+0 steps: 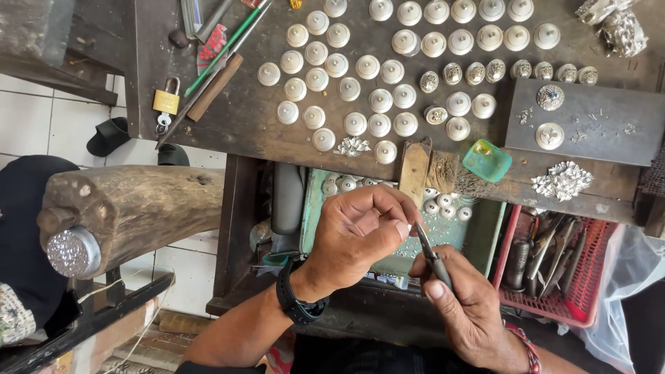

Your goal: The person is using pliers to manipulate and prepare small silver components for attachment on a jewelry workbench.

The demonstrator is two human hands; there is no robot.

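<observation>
left hand (357, 232) pinched shut, held piece hidden | right hand (465, 305) clasping pliers (431, 257) at left fingertips

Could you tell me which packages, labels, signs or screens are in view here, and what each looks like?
No signs or screens show.
Printed label: under the left hand, at the green tray's lower edge; small, pale with blue, mostly hidden.
Plastic bag: far right beside the red basket; translucent white, crumpled.

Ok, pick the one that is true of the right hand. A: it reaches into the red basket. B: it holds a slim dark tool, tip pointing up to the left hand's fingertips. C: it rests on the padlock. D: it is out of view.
B: the right hand grips a slim dark tool whose tip meets the left hand at its pinched fingertips, away from the padlock and the red basket.
</observation>
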